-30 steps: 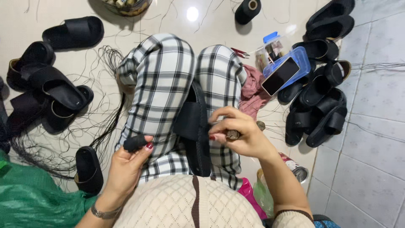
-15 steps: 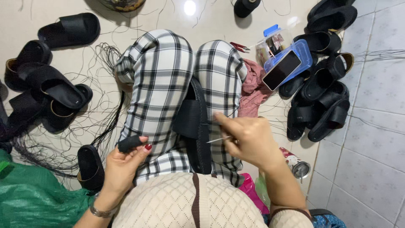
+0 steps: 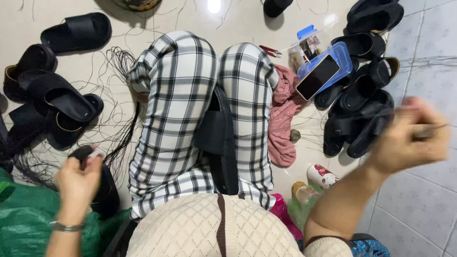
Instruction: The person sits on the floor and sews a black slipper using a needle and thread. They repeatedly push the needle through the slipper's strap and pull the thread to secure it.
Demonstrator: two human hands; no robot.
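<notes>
Head view only. Person sits on the tiled floor (image 3: 419, 209), legs in plaid trousers (image 3: 176, 109), a black sandal (image 3: 220, 138) wedged between the thighs, sole edge up. Left hand (image 3: 76, 183) is low at the left, grip pinched together on a small black piece (image 3: 82, 152), probably a thread spool or a strap part; too small to tell which. Right hand (image 3: 407, 138) is flung out wide to the right and motion-blurred, fingers closed on something thin, likely a needle with thread, but I cannot tell for sure through the blur. Loose black thread (image 3: 121, 95) sprawls over the floor left of the knee. Risks, as judgement: a thread pulled that far can snag on the sandal pile (image 3: 362, 100) under the right hand or tangle with the loose strands; the wedged sandal can slip out if the thighs relax; a sharp tip swinging near the forearm is a prick hazard. A phone (image 3: 318, 77) rests on a blue plastic box (image 3: 333, 64) just beside the pile, so a wide swing could knock it. Room: open tile to the far right and lower right; left side crowded by more black sandals (image 3: 62, 102) and a green bag (image 3: 24, 223); a pink cloth (image 3: 283, 119) and a small cup (image 3: 321, 176) sit close to the right thigh. Free space is mostly rightward and upward.
</notes>
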